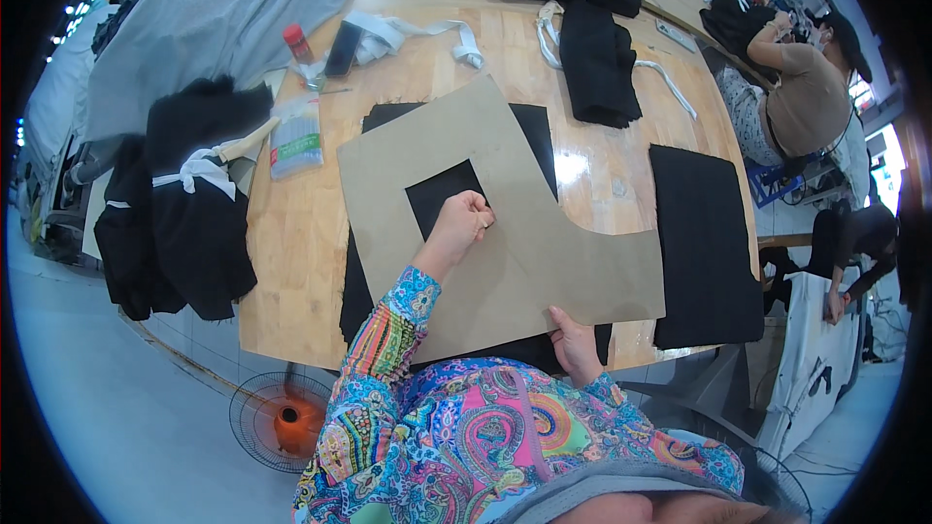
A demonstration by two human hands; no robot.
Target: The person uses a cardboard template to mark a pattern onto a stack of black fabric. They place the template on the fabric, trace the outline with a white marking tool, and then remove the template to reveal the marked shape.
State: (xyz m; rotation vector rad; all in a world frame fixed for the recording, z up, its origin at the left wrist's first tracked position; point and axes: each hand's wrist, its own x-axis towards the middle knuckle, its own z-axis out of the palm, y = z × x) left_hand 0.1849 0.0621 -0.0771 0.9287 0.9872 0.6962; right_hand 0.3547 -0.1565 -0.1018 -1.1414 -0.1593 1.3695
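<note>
A tan cardboard template (524,262) with a square cutout and a curved notch on its right side lies over black fabric (529,131) on the wooden table. Through the cutout the black cloth shows. My left hand (458,230) is closed, fingertips pinched together at the cutout's right edge; whatever they may hold is too small to make out. At the template's near edge, my right hand (577,347) grips the cardboard, thumb on top and the other fingers partly hidden below. To the right lies a black fabric stack (706,243).
Tied black bundles (199,223) hang at the left edge. Near them are a plastic packet (296,141), a red-capped container (299,42) and a phone (343,49). An orange fan (291,422) stands below left. A person (811,87) sits at the right.
</note>
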